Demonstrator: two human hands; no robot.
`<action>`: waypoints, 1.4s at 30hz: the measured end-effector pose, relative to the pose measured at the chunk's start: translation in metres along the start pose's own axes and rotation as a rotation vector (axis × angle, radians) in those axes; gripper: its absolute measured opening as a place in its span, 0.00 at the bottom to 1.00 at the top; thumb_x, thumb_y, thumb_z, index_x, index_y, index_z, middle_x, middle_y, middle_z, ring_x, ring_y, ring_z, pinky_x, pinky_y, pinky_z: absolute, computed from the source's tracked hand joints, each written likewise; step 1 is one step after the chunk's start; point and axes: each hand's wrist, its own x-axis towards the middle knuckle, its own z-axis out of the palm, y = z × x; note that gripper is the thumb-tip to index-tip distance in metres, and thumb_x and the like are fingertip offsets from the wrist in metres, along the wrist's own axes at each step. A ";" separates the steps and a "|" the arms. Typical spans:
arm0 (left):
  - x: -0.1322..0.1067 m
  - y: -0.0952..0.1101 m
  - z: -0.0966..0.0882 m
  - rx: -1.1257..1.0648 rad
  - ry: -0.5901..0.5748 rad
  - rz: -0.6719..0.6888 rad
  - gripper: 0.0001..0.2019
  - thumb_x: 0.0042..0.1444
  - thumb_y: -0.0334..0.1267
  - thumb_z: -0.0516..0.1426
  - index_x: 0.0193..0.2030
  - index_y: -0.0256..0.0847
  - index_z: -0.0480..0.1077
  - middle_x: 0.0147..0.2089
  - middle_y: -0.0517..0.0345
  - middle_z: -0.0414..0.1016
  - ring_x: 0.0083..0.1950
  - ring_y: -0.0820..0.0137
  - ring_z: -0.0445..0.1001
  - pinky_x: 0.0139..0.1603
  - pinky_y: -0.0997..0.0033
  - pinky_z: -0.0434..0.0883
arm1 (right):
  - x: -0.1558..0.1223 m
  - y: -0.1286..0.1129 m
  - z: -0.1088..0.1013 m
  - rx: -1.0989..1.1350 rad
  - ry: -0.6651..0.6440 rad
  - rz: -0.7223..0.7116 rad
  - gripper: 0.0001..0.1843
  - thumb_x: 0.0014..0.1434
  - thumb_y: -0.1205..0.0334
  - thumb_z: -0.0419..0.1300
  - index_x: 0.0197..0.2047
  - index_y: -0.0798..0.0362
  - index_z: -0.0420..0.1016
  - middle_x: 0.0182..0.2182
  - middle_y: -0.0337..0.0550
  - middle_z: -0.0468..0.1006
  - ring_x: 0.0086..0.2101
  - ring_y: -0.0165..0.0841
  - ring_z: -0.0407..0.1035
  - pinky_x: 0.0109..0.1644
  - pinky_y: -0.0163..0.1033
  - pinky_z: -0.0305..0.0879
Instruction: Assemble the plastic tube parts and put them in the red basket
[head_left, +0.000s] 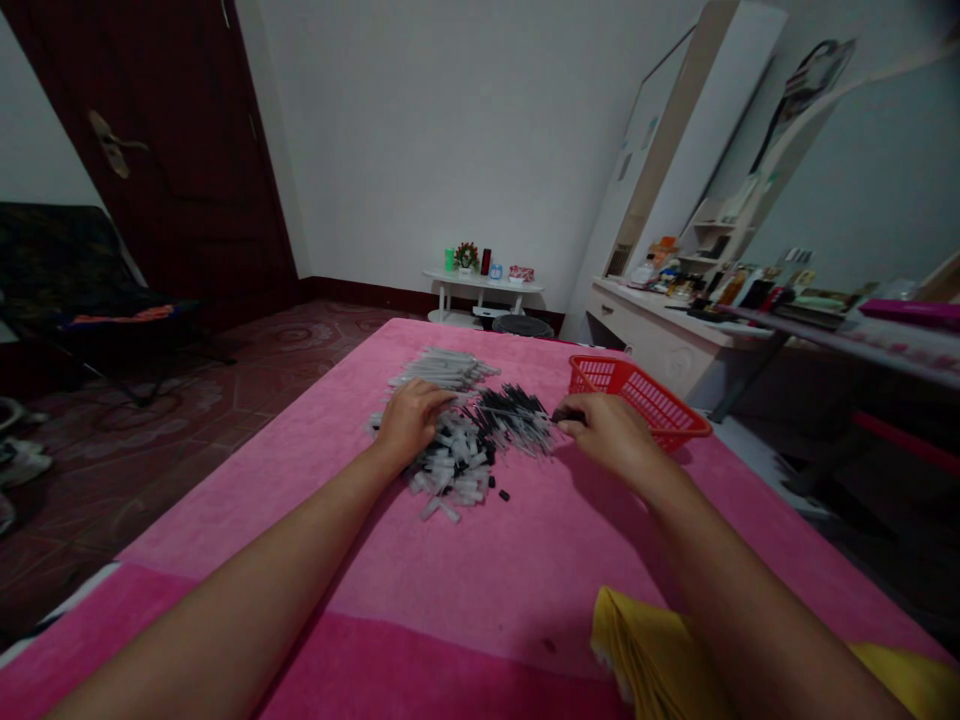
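Observation:
My left hand (409, 420) is closed, thumb and fingers pinching what looks like a pale pen barrel. Under and beside it lies a heap of clear pen caps (454, 465) mixed with small black pieces. Behind that hand, grey-white pen barrels (442, 368) lie in a bundle. Thin pen refills (517, 420) with dark ends are spread between my two hands. To their right my right hand (611, 430) pinches a small dark piece, too small to name, just in front of the red basket (660, 410).
A pink cloth (525, 570) covers the table. A yellow cloth (660, 650) lies at the near right, under my right forearm. One black piece (504, 495) sits apart from the heap. Beyond stand a low white table (484, 283), a dresser (660, 320) and a folding chair (82, 280).

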 end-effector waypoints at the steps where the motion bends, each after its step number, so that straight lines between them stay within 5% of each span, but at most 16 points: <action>1: 0.000 0.001 0.000 0.001 0.001 0.007 0.14 0.60 0.33 0.50 0.46 0.41 0.75 0.40 0.51 0.76 0.45 0.64 0.70 0.47 0.64 0.66 | 0.001 -0.001 0.002 0.019 -0.001 -0.002 0.09 0.54 0.65 0.58 0.37 0.50 0.80 0.34 0.44 0.81 0.38 0.36 0.73 0.36 0.34 0.59; 11: 0.001 0.007 0.001 0.002 0.064 0.133 0.13 0.59 0.30 0.52 0.45 0.41 0.76 0.37 0.51 0.75 0.41 0.64 0.69 0.42 0.64 0.66 | 0.002 -0.001 0.006 0.051 0.023 -0.024 0.10 0.53 0.66 0.59 0.37 0.49 0.80 0.35 0.43 0.81 0.38 0.36 0.74 0.37 0.35 0.59; 22: 0.000 0.004 0.002 -0.009 0.086 0.119 0.12 0.58 0.29 0.53 0.44 0.40 0.75 0.37 0.52 0.75 0.41 0.65 0.70 0.43 0.65 0.66 | 0.002 0.004 0.006 0.033 0.057 -0.036 0.09 0.54 0.65 0.59 0.37 0.49 0.80 0.34 0.44 0.82 0.38 0.36 0.74 0.38 0.35 0.60; 30: 0.000 0.010 0.001 0.111 0.053 0.237 0.11 0.58 0.31 0.54 0.45 0.42 0.75 0.38 0.51 0.75 0.41 0.64 0.69 0.41 0.64 0.65 | 0.001 -0.002 0.009 -0.008 0.081 -0.034 0.10 0.54 0.65 0.59 0.38 0.48 0.81 0.34 0.44 0.82 0.39 0.38 0.74 0.37 0.36 0.59; 42: 0.000 0.010 0.001 0.139 0.003 0.235 0.12 0.57 0.29 0.53 0.45 0.41 0.75 0.38 0.50 0.75 0.42 0.63 0.69 0.42 0.62 0.65 | -0.001 -0.006 0.006 0.076 0.201 -0.137 0.10 0.54 0.67 0.58 0.37 0.51 0.80 0.36 0.44 0.81 0.37 0.35 0.73 0.40 0.36 0.62</action>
